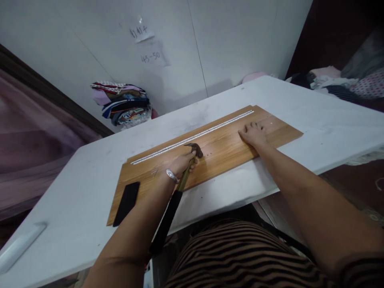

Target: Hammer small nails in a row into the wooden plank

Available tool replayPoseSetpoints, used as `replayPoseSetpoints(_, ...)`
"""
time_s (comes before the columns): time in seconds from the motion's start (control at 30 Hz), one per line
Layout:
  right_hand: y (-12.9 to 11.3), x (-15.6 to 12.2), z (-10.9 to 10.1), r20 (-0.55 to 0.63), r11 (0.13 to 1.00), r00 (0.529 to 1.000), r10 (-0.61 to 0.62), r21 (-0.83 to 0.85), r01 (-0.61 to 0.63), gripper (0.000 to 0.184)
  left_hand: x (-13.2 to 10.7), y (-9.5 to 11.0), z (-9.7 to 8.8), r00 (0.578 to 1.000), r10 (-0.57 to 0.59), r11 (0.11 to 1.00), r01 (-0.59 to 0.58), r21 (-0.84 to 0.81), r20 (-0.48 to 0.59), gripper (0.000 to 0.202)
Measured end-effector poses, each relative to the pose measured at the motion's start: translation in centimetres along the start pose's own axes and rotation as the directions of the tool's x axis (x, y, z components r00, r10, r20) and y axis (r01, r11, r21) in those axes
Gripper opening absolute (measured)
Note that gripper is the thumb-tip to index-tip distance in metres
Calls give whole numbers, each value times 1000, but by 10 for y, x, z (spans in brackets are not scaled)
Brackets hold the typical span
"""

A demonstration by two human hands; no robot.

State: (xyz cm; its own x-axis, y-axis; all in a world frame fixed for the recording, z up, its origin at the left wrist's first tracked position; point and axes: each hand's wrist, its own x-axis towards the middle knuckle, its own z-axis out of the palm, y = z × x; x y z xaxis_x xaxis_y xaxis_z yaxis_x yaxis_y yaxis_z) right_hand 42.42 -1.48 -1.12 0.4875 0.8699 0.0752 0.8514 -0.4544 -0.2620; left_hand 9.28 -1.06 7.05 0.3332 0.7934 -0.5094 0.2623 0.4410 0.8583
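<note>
My left hand (181, 163), with a silver bracelet at the wrist, is closed around the upper handle of a claw hammer (196, 149), just below its dark head. The black grip (168, 218) of the hammer points back toward my body. Beneath lies a wooden board (222, 140) with a long white measuring strip (192, 138) along its far side. By the hammer head, several small dark dots (207, 155) form a short row on the wood. My right hand (253, 133) rests on the board's right part, fingers apart and slightly bent, holding nothing visible. Loose nails (154, 172) lie left of my left hand.
A flat black rectangular object (127, 203) lies on the board's left end. The board is on a white table (87, 176); a white roll (22, 246) lies at its left edge. Folded cloths (124, 102) are stacked against the wall, with more fabric (339, 84) at far right.
</note>
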Motion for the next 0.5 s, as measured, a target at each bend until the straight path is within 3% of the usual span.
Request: replayPoseSetpoints(0.5,1,1,1,13,1000,1000,-6,-1,6,63,0,-1,-2,1000,-11,1000,11,-27,1,24)
